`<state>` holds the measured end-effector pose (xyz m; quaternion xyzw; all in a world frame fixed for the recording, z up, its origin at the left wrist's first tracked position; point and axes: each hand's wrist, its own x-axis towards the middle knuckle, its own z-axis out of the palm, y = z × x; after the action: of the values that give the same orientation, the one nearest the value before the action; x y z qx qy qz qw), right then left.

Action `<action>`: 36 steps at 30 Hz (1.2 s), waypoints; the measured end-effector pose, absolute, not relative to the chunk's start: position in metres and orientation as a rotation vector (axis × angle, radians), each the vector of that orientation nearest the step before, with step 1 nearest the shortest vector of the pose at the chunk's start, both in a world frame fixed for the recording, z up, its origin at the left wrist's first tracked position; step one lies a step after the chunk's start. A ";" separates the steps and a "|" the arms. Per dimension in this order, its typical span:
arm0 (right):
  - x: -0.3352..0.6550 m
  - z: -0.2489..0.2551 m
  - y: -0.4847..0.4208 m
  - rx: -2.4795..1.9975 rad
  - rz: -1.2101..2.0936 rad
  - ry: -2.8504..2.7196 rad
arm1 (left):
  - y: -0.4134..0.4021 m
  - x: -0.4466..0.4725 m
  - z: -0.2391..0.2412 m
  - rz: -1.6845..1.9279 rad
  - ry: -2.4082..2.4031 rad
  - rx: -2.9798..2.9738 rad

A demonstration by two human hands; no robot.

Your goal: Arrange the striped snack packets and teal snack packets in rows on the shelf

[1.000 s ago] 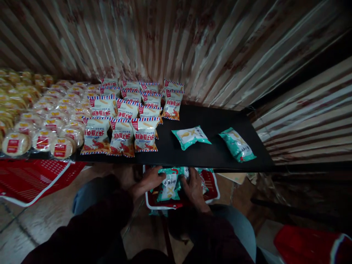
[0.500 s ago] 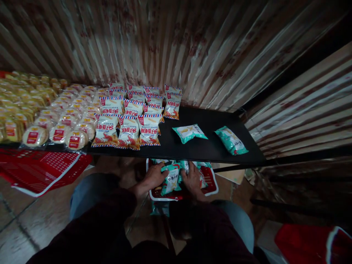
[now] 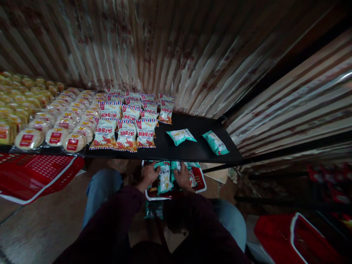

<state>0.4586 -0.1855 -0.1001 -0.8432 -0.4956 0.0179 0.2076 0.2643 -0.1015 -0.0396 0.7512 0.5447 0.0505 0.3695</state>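
Below the shelf's front edge, a red basket with a white rim (image 3: 204, 181) holds several teal-and-white snack bags. My left hand (image 3: 150, 173) grips the left edge of one upright snack bag (image 3: 165, 179), its thumb and fingers at the upper corner. Beside it, my right hand (image 3: 183, 176) is closed on a second teal snack bag (image 3: 174, 167), which it partly covers. Two more teal bags lie flat on the black shelf (image 3: 192, 153) above: a left one (image 3: 182, 136) and a right one (image 3: 216, 143).
Orange-and-white snack bags (image 3: 126, 135) stand in rows on the shelf, left of the teal ones. Farther left are round packaged cakes (image 3: 55, 136) and yellow packets (image 3: 16, 110). Red baskets stand at left (image 3: 41, 174) and lower right (image 3: 275, 234). Corrugated sheeting (image 3: 154, 47) rises behind.
The upright teal bag in my left hand has turned straighter and faces me more fully. Both hands stay at the basket. The whole view has shifted slightly, moving the shelf leftward.
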 end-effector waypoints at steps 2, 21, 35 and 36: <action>0.460 -0.101 -0.186 -2.344 0.052 -1.382 | -0.103 0.263 -0.042 0.143 1.364 1.958; 0.466 -0.100 -0.187 -2.283 0.104 -1.399 | -0.102 0.255 -0.057 0.221 1.220 2.108; 0.408 -0.086 -0.188 -2.321 0.133 -1.438 | -0.091 0.208 -0.067 0.248 1.323 2.112; 0.406 -0.084 -0.189 -2.320 0.128 -1.471 | -0.092 0.207 -0.069 0.251 1.330 2.112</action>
<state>0.4056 -0.1890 -0.0839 -0.8275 -0.5246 0.0458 0.1946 0.2065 -0.0925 -0.0686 0.8001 0.5037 0.0951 0.3115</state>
